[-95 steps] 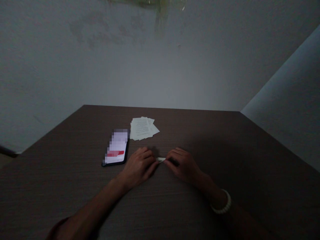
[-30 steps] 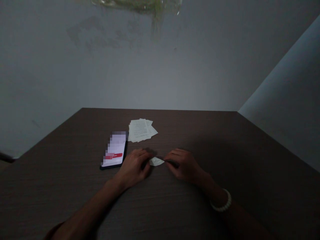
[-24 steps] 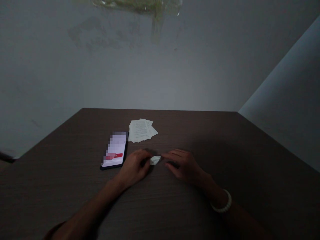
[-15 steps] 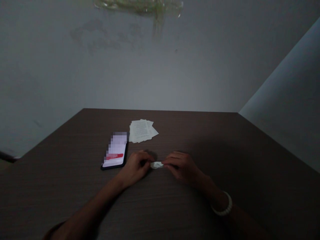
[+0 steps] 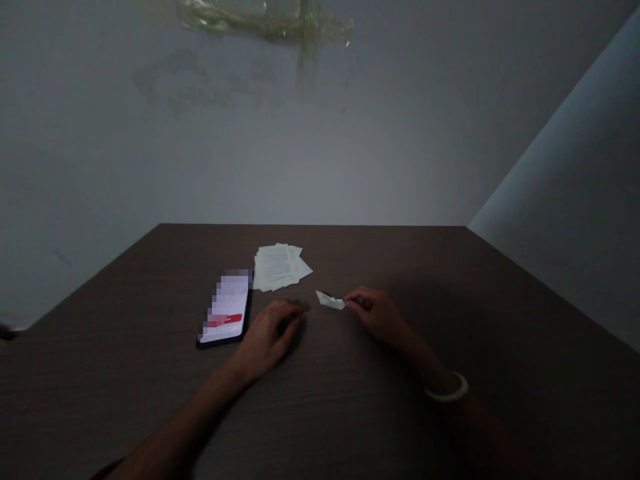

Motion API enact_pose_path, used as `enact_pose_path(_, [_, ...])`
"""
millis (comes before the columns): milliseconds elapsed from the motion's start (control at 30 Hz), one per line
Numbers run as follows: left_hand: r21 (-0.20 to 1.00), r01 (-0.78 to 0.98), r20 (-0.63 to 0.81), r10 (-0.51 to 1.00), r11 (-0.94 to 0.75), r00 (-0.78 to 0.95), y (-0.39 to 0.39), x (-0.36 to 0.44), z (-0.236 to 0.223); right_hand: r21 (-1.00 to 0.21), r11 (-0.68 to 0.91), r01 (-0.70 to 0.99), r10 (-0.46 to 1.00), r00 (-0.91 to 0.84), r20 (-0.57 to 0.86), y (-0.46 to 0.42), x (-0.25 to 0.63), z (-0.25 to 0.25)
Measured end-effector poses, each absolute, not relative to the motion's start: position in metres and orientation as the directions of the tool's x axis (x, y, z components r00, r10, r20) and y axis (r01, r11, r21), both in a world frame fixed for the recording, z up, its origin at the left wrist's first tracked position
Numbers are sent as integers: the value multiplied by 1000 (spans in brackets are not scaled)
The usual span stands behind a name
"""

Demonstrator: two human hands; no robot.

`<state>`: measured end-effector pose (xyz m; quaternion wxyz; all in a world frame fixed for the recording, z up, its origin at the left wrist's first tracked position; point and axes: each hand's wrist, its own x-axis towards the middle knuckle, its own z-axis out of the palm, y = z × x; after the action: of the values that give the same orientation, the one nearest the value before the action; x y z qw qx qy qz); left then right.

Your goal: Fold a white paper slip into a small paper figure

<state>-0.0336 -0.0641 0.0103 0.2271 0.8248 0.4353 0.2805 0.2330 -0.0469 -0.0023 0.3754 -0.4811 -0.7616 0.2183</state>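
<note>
One folded slip of white paper (image 5: 330, 300) is the item under inspection; it sits to the right of the smartphone (image 5: 225, 310) and slightly farther out from the person. Its narrow right end is pinched by the right hand (image 5: 375, 315), with the thumb and fingertips closed in a tight grip while the left end projects free. Whether the slip's underside touches the wood-grain table (image 5: 425, 280) cannot be determined from this view. The left hand (image 5: 273, 337) lies palm down immediately right of the smartphone, fingers loosely curled and nothing visible in them. A clear gap separates it from the slip, so at present only one hand is in contact. A stack of printed sheets (image 5: 277, 267) lies just beyond the smartphone's upper right corner, well apart from both hands. A white bead bracelet (image 5: 447, 388) encircles the right wrist. Assessment: paper this small and light is best controlled with the fingertips close to its fold, using even, light pressure so that the crease does not shift or crumple. A firm surface directly beneath the slip would give steadier control than working it in the air, and the poor light calls for care.
</note>
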Motion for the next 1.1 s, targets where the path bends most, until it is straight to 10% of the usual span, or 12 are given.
enact_pose_path(533, [555, 600, 256, 804, -577, 537, -70, -35, 14, -721, -8, 693, 889, 335, 312, 37, 311, -12])
enact_pose_path(1100, [535, 613, 250, 803, -581, 541, -72, -33, 19, -642, -108, 759, 887, 366, 283, 64, 316, -21])
